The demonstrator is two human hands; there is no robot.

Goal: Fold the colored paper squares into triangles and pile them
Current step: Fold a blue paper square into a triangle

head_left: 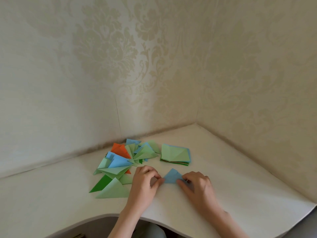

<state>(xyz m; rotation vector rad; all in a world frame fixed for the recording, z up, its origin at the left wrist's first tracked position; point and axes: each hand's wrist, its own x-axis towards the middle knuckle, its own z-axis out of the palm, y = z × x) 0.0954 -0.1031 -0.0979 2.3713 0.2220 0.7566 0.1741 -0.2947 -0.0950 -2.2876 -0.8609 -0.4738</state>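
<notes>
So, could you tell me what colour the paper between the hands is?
Light blue paper, clearest in the head view.

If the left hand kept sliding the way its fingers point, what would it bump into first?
The left hand points right, at the blue paper triangle it already pinches. Just past that comes the right hand holding the other corner.

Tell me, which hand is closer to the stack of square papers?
Right. The right hand sits just in front of the stack of square papers, slightly to its right, fingers on the blue triangle. The left hand lies farther off, in front and to the stack's left.
</notes>
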